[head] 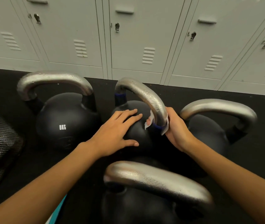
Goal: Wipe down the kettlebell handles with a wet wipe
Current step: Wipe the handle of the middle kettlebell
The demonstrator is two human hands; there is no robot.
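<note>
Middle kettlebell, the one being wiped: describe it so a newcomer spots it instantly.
On the black floor before the grey lockers stand four kettlebells. The middle kettlebell has the left hand flat on its ball while the right hand wraps a white wipe around its handle. Only it shows blue bands.

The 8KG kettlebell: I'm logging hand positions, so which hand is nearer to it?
Left. The left hand rests flat on the middle kettlebell beside the 8KG kettlebell; the right hand grips the wipe farther right.

Four black kettlebells stand upright on the floor; my white wet wipe [151,121] wraps the middle kettlebell's wet silver handle [146,96].
</note>
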